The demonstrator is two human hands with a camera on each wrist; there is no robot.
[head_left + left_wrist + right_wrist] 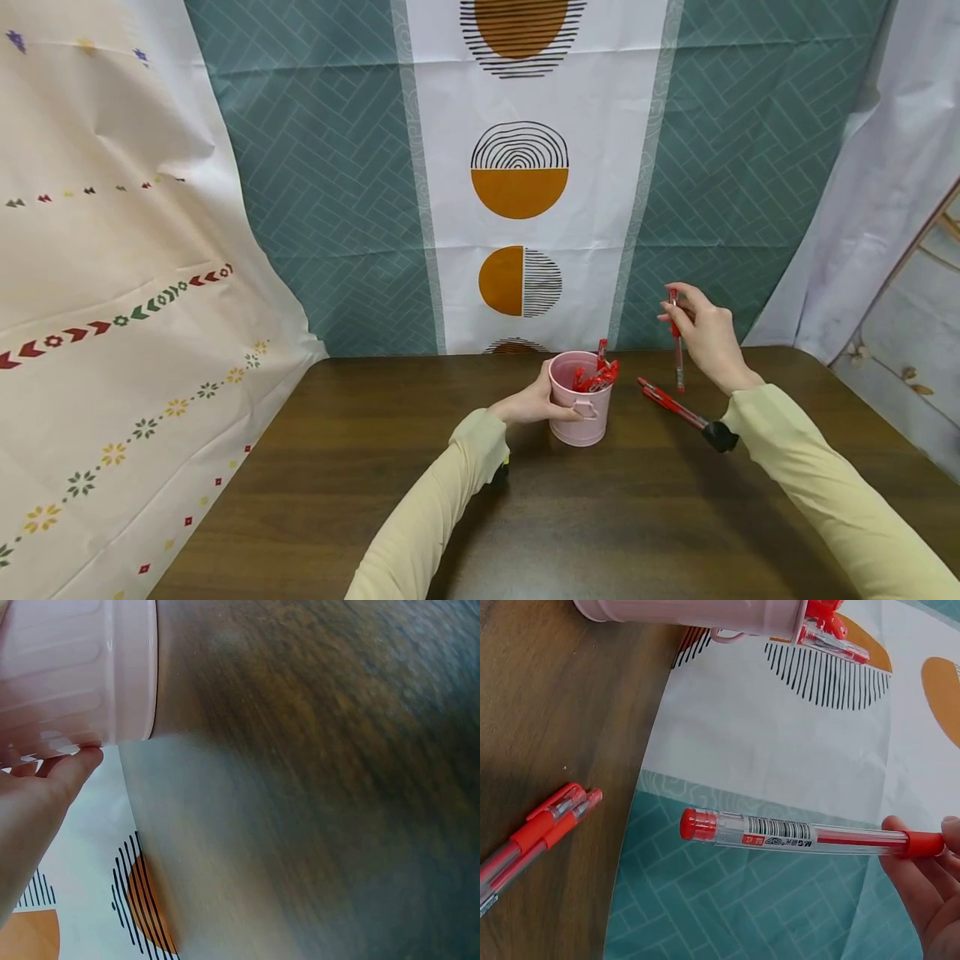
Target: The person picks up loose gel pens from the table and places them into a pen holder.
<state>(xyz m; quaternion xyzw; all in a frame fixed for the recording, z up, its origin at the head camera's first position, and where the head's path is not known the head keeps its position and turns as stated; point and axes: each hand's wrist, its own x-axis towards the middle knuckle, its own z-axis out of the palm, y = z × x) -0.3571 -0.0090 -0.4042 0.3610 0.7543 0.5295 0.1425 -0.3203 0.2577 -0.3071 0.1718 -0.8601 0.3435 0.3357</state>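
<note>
A small pink bucket (573, 429) stands upright on the table, with several red pens (598, 379) leaning out at its right side. My left hand (531, 404) grips it from the left, the thumb across the front by the small handle. In the air to the right, my right hand (707, 335) pinches a clear-barrelled red pen (678, 358) near its upper end, so that it hangs almost vertical. In the right wrist view, this pen (780, 832) shows a barcode label and a red end. Beneath that hand, two more red pens (532, 832) lie side by side on the table.
The dark wooden table (337, 500) reaches back to a patterned cloth (322, 192) hanging behind it. Another patterned cloth (112, 333) drapes along the left side. A black wrist camera (720, 436) on the right sleeve overlaps the near end of the loose pens.
</note>
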